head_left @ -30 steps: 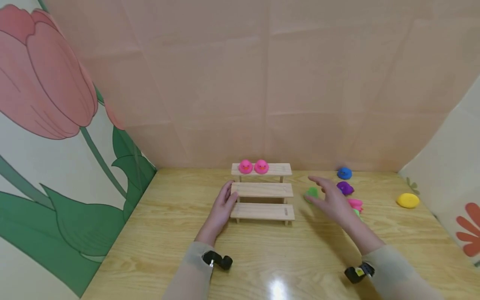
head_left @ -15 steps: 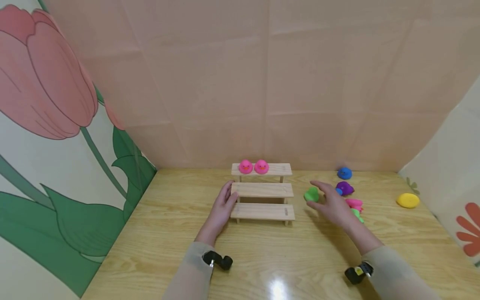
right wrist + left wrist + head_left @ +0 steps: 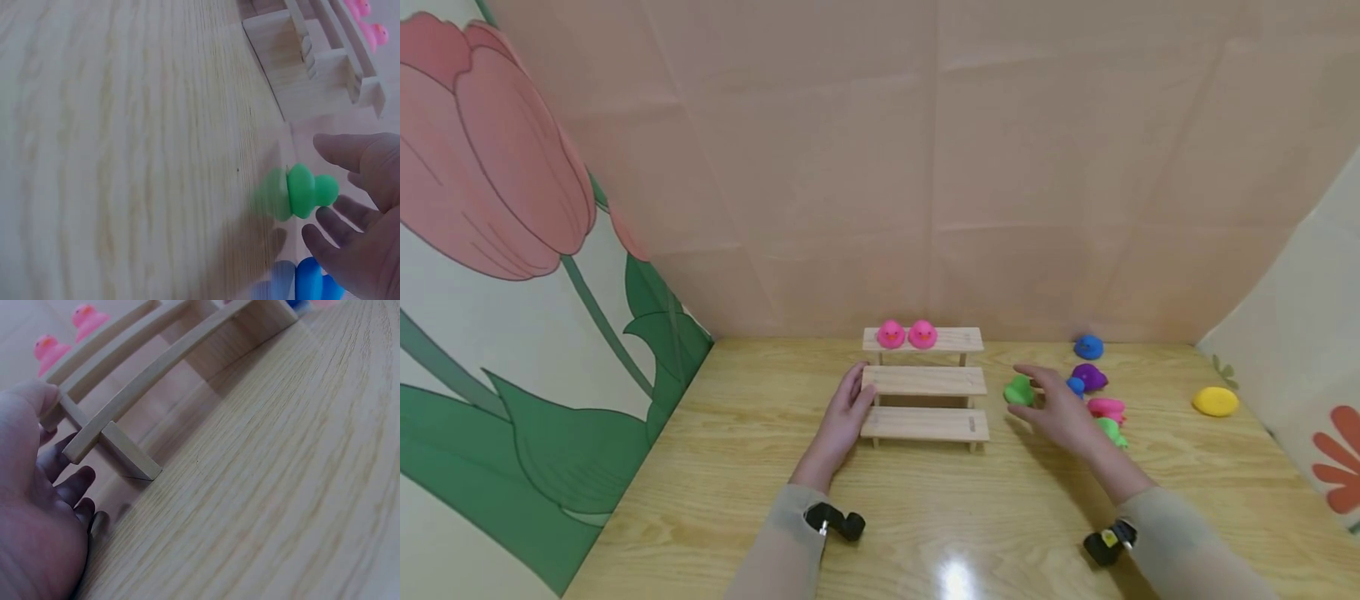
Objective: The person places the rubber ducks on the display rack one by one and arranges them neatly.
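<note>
My left hand grips the left end of a three-tier wooden display stand, the thumb on the middle plank's end and the fingers beside it in the left wrist view. Two pink rubber ducks sit side by side on the top tier. Right of the stand, a green rubber duck stands upright on the table. My right hand hovers around it with thumb and fingers spread apart; in the right wrist view the fingertips are close to the duck's head without gripping it.
Right of my right hand lie a blue duck, a purple duck, a smaller-looking blue one, a pink toy and a light-green toy. A yellow toy lies farther right. A pinkish backdrop closes the table's back.
My right hand has lowered slightly and shifted a little left around the green duck, uncovering more of the duck and the toys behind the hand. The left hand and stand have stayed put.
</note>
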`<control>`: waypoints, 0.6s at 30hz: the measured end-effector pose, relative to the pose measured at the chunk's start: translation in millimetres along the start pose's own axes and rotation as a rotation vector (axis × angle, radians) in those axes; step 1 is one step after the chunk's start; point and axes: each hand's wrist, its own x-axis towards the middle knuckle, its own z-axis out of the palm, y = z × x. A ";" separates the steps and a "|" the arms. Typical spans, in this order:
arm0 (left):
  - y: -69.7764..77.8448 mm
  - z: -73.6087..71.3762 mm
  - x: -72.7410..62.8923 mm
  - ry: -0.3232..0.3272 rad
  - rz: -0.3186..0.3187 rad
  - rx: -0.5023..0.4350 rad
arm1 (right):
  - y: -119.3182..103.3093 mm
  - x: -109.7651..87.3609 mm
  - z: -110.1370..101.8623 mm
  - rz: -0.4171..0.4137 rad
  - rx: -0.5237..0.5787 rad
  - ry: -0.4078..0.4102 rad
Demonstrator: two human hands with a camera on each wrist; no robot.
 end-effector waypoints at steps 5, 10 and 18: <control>0.0 -0.4 0.2 0.004 -0.006 0.002 | -3.1 3.6 5.3 0.029 -0.043 0.002; 0.9 -0.1 0.2 0.000 -0.004 -0.001 | -6.2 6.7 9.8 0.042 -0.058 -0.007; 0.8 -0.3 0.1 -0.004 -0.006 -0.007 | -8.5 11.1 16.9 -0.024 -0.028 0.004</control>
